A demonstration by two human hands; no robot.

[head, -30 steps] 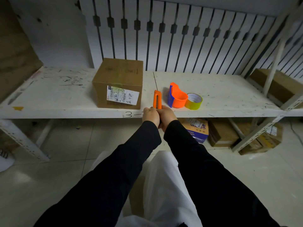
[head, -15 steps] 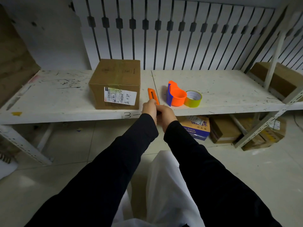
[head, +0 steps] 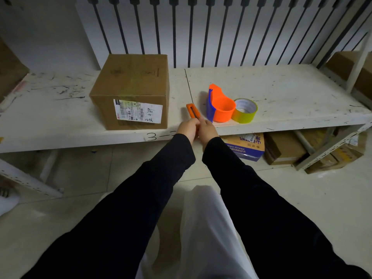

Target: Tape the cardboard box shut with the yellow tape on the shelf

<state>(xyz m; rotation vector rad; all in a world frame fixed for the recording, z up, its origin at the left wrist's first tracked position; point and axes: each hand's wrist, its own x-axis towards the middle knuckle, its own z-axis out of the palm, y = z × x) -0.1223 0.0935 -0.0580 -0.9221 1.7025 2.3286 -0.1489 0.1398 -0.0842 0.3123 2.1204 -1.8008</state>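
Observation:
A brown cardboard box (head: 132, 87) with a white label stands on the white shelf (head: 281, 93), its top flaps down with a strip of yellowish tape along the seam. To its right an orange and blue tape dispenser (head: 220, 105) stands beside a roll of yellow tape (head: 244, 110). Both hands meet at the shelf's front edge between box and dispenser. My left hand (head: 188, 127) and my right hand (head: 207, 128) both grip the near end of an orange utility knife (head: 192, 111), which points away from me over the shelf.
The shelf edge bears the handwritten mark "3-". Under the shelf on the floor lie a blue and brown carton (head: 244, 146) and several brown boxes (head: 283, 148). Another cardboard box (head: 346, 65) sits on the neighbouring shelf at the right. A slatted white wall stands behind.
The knife, held upright a second ago, now tilts forward over the shelf. Both hands moved forward to the shelf edge. The view has moved closer.

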